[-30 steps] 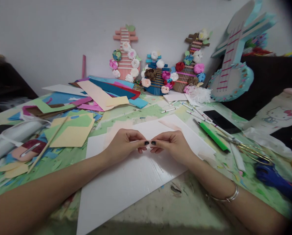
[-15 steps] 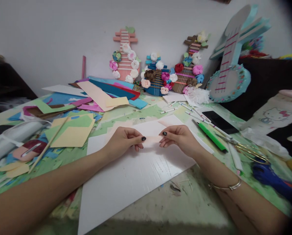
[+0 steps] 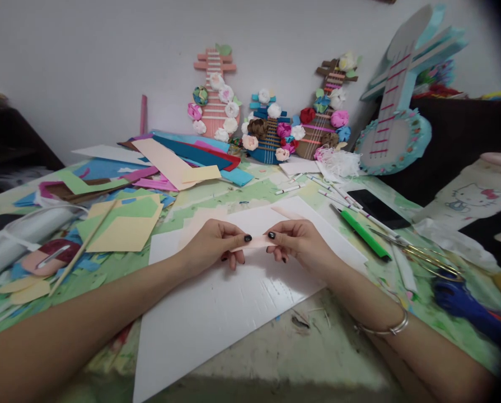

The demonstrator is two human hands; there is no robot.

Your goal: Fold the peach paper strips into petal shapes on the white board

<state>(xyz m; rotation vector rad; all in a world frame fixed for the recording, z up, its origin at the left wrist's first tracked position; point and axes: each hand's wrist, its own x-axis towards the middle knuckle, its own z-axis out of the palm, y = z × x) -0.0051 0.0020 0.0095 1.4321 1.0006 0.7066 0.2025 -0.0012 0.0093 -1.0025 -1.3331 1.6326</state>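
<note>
A narrow strip of pale pink paper is stretched between my two hands, above a white board. My left hand pinches its left end between thumb and fingers. At the right end, my right hand grips it the same way, thumb on top. Another pale pink paper piece lies on the board just behind my right hand. Pale pink paper also shows behind my left hand, partly hidden by it.
Coloured paper sheets pile up at the back left. To the right lie a green cutter, gold-handled scissors, a black phone and a blue glue gun. Flower-covered paper instruments lean on the wall.
My right hand has moved slightly left, closer to my left hand. Less of the strip shows between them, and it looks narrower, as if folded or rolled.
</note>
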